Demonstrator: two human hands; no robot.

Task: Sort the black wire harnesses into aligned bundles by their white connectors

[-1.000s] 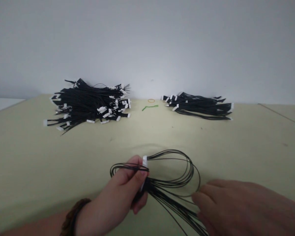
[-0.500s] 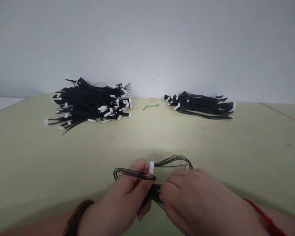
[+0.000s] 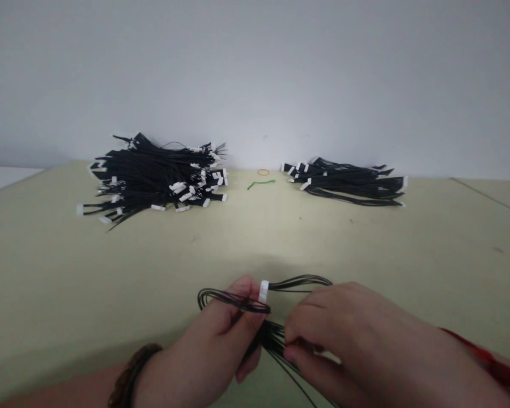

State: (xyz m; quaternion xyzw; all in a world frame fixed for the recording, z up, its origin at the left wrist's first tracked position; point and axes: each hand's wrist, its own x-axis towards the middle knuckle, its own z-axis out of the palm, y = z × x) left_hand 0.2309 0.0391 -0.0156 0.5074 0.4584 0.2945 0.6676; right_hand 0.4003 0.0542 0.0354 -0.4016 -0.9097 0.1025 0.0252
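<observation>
A black wire harness [image 3: 274, 337] with a white connector [image 3: 264, 291] is held low in the middle of the view. My left hand [image 3: 221, 334] pinches it between thumb and fingers, just below the connector. One loop of wires bends over the left thumb, and another arcs from the connector towards the right. My right hand [image 3: 340, 340] is closed on the wires to the right of the left hand. Its fingertips are partly hidden by the back of the hand. A few loose wires trail down between the hands, and a small white piece shows under the right fingers.
At the back left lies a large pile of black wire harnesses [image 3: 153, 175] with white connectors. A smaller harness pile [image 3: 348, 184] is at the back right. Between them, a yellowish rubber band [image 3: 263, 172] and a green strip [image 3: 261, 183] lie on the pale table [image 3: 123, 272] near the wall.
My right hand has shifted a little to the right along the wires, away from the left hand. The upper loop now looks flatter. My left hand has barely moved.
</observation>
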